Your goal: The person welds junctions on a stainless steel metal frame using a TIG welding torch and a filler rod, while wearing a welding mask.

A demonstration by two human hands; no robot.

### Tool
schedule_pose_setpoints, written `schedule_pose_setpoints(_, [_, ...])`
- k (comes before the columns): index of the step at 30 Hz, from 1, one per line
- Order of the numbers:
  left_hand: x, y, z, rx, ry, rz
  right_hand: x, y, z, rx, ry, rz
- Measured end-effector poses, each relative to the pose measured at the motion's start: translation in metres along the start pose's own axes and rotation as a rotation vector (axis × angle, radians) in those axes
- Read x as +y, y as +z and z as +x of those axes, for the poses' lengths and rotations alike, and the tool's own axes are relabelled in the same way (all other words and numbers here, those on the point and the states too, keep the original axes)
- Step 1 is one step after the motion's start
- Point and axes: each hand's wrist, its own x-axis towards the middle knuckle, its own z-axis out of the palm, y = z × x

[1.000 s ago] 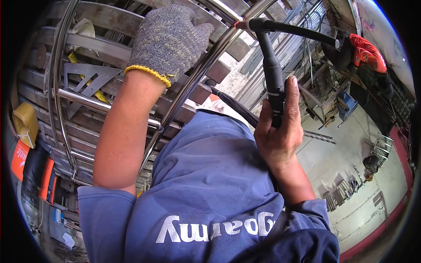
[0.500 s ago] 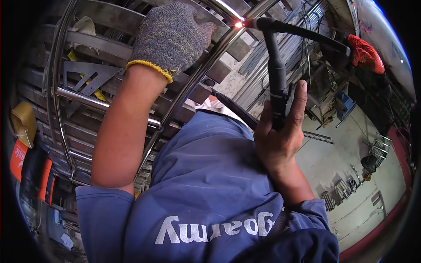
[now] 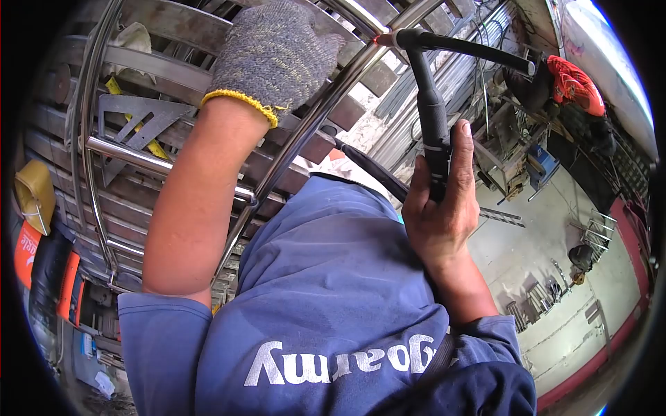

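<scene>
My right hand (image 3: 444,215) is bare and grips the black handle of a TIG welding torch (image 3: 433,111), its thumb stretched along the handle. The torch's tip meets a joint between polished metal tubes (image 3: 354,66), where a small red glow shows. My left hand (image 3: 274,59) wears a grey knitted glove with a yellow cuff. It is closed beside the joint, left of the tube; its fingers are mostly hidden, and what they hold I cannot make out. Under my left forearm runs another shiny crossbar (image 3: 132,156) of the tube frame.
Dark metal slats (image 3: 166,66) lie beneath the frame, with a metal set square (image 3: 142,121) on them. A yellow pouch-like item (image 3: 36,194) and orange-black equipment (image 3: 41,256) are at the left. A red cloth-like item (image 3: 574,84) is at the upper right. Metal parts (image 3: 538,298) lie on the floor.
The bright glow at the torch tip has shrunk to a small red spot, and the surroundings look brighter. Both hands stay nearly in place; the torch has shifted very slightly.
</scene>
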Motion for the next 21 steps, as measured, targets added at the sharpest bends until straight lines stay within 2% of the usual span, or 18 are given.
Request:
schedule_pose_setpoints(9, [0.006,-0.009,0.005,-0.085,0.009,0.022,-0.021,0.001,-0.002,-0.057,0.005,-0.151])
schedule_pose_setpoints(15, [0.031,-0.028,0.02,-0.341,0.035,0.044,-0.025,-0.001,-0.002,-0.087,-0.039,-0.166])
schedule_pose_setpoints(17, [-0.002,-0.003,0.01,-0.16,0.192,0.163,-0.024,0.002,-0.002,-0.036,-0.04,-0.127])
schedule_pose_setpoints(18, [-0.009,-0.006,0.006,0.049,0.378,0.263,-0.021,0.0,-0.006,-0.023,0.024,-0.038])
schedule_pose_setpoints(19, [0.001,-0.005,0.0,-0.157,-0.097,0.059,-0.019,-0.001,-0.01,-0.004,0.087,0.052])
schedule_pose_setpoints(20, [-0.004,-0.003,-0.004,-0.073,0.069,0.054,-0.017,-0.003,-0.014,0.021,0.148,0.143])
schedule_pose_setpoints(21, [-0.017,0.002,-0.014,0.012,0.236,0.052,-0.006,-0.006,-0.02,0.071,0.117,0.196])
